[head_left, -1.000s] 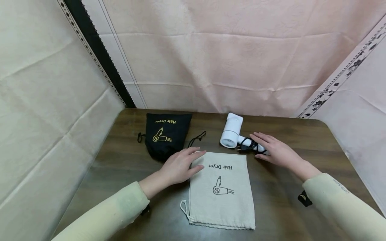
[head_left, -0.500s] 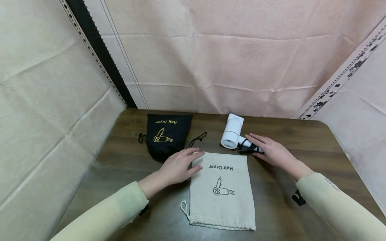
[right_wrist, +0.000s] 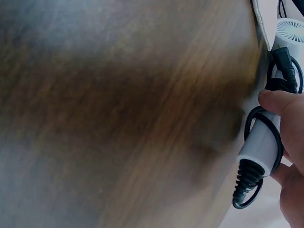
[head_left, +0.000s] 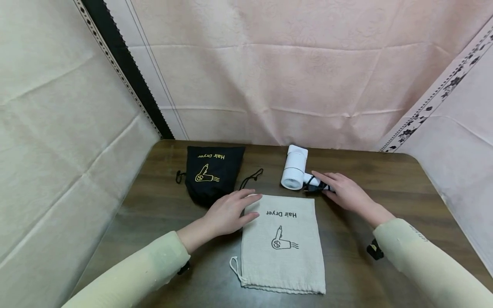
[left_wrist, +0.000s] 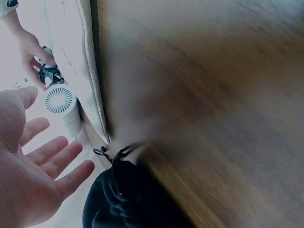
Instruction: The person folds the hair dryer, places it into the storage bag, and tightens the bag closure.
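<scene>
Where the pale cloth (head_left: 269, 85) hangs behind my work, it meets the far edge of the brown wood-grain desk (head_left: 358, 278), whose two far corners are rounded; open wood runs from my right wrist to the right-hand edge, and more lies between the cream bag and my right sleeve. Both my arms reach forward in light green sleeves, the left (head_left: 135, 269) and the right (head_left: 427, 261) slanting inward; the small lettering on the right one I cannot read. Flat between them lies the cream bag (head_left: 285, 269), printed "Hair Dryer" above a line drawing of one, upside down to me. Beyond it to the left, near the far edge, the smaller black bag (head_left: 227, 167) bears the same words and drawing in yellow, also inverted. My left hand (head_left: 231, 212) is spread, fingers loose, over the cream bag's far left corner; I cannot tell whether it touches. My right hand (head_left: 348, 192) grips the handle of the white hair dryer (head_left: 294, 169), thumb on one side and fingers on the other. It lies just past the cream bag's far right corner, vent toward me. Black cord (right_wrist: 254, 114) wraps the handle, its plug (right_wrist: 282, 59) by my thumb.
</scene>
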{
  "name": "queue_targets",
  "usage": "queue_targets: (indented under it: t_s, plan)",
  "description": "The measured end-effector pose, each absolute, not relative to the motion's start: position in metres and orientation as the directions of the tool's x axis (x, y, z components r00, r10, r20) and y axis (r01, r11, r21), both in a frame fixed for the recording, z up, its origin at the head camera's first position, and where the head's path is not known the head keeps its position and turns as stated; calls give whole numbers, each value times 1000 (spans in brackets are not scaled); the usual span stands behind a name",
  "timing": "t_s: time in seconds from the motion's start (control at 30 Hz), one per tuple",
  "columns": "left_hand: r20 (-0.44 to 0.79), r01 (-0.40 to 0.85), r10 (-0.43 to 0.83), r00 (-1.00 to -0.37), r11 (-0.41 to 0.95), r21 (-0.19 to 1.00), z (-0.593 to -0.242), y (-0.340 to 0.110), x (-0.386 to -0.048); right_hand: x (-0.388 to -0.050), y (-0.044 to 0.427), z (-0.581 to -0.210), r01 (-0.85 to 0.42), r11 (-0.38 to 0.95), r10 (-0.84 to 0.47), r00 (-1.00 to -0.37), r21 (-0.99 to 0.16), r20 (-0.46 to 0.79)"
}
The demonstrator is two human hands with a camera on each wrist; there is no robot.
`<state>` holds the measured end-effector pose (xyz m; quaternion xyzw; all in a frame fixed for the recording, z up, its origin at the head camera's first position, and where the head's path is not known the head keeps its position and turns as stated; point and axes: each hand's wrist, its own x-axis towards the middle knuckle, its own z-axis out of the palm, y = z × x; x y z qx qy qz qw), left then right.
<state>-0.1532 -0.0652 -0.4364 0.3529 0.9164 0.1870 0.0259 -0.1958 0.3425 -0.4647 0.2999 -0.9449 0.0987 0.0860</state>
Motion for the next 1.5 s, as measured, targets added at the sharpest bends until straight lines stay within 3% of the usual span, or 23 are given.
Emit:
queue_targets:
  t_s: [0.57,0.8,1.1,1.23,1.5]
  plan:
    - [78,636,656,-751,685,356,-432,-70,-158,-200,334,-457,-719,693,-661,-662,-49,353]
    - [150,736,724,-673,634,237,-428,-71,-176,-198,330,-450,-749,659,-687,-636,-68,351]
    - [180,852,847,-501,519,-72,-420,-77,-208,-197,319,-436,-798,594,-720,-583,-99,376]
    - [163,852,861,-482,504,-140,-420,-78,-215,-194,311,-431,-819,566,-744,-558,-97,368]
    - [128,860,874,-468,484,-162,-425,-77,-215,-194,305,-436,-855,508,-786,-511,-109,347]
